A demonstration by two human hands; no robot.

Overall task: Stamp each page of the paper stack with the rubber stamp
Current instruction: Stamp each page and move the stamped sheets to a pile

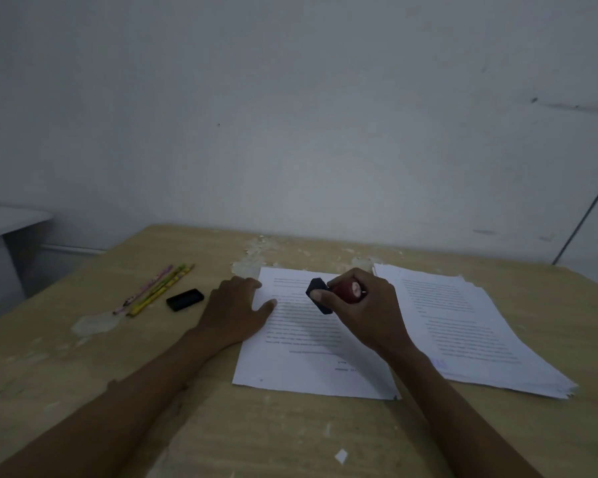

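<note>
Gripped in my right hand (366, 312), the rubber stamp (335, 293) appears tilted above the near sheet (311, 360). My left hand (237, 310) presses flat on that sheet's left edge. Paper stack (470, 326) lies right.

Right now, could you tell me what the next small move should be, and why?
Probably lower the rubber stamp onto the sheet and press. The right hand grips it tilted above the text, seemingly not yet flat on the page, while the left hand rests on the sheet's left edge, steadying it.
</note>
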